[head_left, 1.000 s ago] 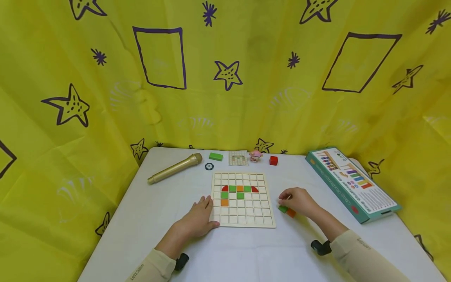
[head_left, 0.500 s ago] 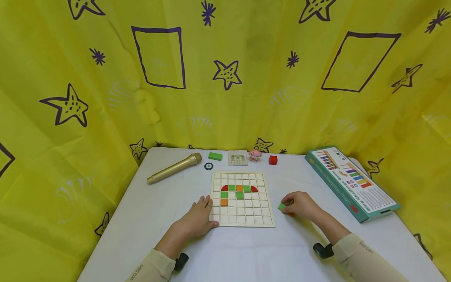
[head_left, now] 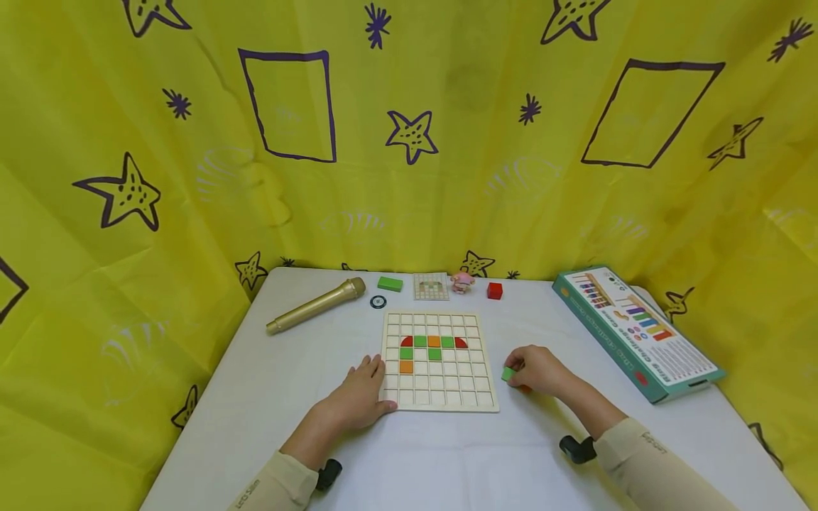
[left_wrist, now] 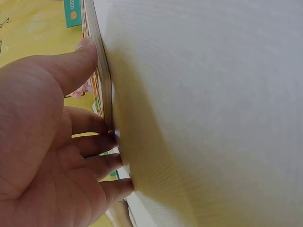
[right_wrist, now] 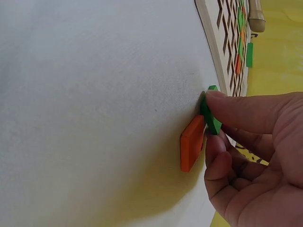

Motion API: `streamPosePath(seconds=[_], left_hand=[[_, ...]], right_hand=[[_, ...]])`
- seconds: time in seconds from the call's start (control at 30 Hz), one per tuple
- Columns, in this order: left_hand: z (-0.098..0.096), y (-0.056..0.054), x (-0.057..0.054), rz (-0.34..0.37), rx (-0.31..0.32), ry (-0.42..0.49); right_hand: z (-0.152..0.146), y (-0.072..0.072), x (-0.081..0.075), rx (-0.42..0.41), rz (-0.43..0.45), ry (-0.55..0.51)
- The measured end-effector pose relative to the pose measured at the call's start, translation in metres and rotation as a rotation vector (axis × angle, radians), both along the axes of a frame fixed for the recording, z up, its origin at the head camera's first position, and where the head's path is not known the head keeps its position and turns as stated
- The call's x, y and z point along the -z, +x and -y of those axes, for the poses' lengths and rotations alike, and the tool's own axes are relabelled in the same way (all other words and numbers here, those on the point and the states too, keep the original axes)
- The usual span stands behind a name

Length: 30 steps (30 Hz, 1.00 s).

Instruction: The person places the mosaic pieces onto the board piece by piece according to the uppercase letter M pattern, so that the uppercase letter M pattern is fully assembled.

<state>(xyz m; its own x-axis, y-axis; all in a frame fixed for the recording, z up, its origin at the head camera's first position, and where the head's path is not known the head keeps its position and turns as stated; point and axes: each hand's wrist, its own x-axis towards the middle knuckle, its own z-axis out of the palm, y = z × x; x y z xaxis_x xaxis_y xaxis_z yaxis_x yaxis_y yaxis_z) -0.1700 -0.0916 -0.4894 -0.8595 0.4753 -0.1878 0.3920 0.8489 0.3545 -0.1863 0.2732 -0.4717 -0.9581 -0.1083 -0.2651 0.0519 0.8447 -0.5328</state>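
Observation:
My right hand (head_left: 542, 370) pinches a small green square tile (right_wrist: 211, 118) between thumb and fingers, right of a wooden grid board (head_left: 450, 398). Beside it an orange square tile (right_wrist: 191, 144) lies on the table, mostly covered by the hand in the head view. My left hand (head_left: 355, 399) rests at the board's lower left corner, fingers fairly straight along the left side and thumb at the near edge. Set in the grid are green tiles (head_left: 434, 353), orange tiles (head_left: 406, 367) and two rounded red tiles (head_left: 461, 343).
Behind the board stand a green block (head_left: 390, 284), a small pattern card (head_left: 431, 287), a pink figurine (head_left: 462, 282), a red cube (head_left: 495, 291) and a round disc (head_left: 378, 301). A gold microphone (head_left: 316, 306) lies left, a game box (head_left: 639, 333) right. A yellow curtain (head_left: 409, 199) surrounds the table.
My right hand has taken hold of the green tile and tilted it up, shifting it slightly left and off the orange tile's side. My left hand stays at the board.

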Motion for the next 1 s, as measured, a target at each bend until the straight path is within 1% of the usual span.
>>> streamPosePath(seconds=[0.2, 0.3, 0.5, 0.7, 0.83, 1.0], left_hand=[[0.001, 0.0, 0.001, -0.017, 0.025, 0.027], [0.001, 0.0, 0.002, -0.018, 0.028, 0.028], [0.002, 0.001, 0.0, -0.024, 0.024, 0.022], [0.002, 0.002, -0.001, -0.011, 0.021, 0.035], [0.002, 0.002, -0.001, -0.005, 0.018, 0.03], [0.001, 0.002, -0.001, -0.001, 0.012, 0.022]], right_hand=[[0.002, -0.001, 0.0, -0.02, -0.015, -0.015], [0.002, -0.001, 0.0, -0.02, -0.015, -0.029], [-0.001, -0.002, 0.0, -0.051, -0.021, -0.049], [-0.002, -0.007, -0.003, -0.047, 0.003, -0.081], [-0.001, -0.011, -0.006, -0.022, 0.02, -0.087], [0.0, -0.016, -0.009, -0.016, 0.001, -0.074]])
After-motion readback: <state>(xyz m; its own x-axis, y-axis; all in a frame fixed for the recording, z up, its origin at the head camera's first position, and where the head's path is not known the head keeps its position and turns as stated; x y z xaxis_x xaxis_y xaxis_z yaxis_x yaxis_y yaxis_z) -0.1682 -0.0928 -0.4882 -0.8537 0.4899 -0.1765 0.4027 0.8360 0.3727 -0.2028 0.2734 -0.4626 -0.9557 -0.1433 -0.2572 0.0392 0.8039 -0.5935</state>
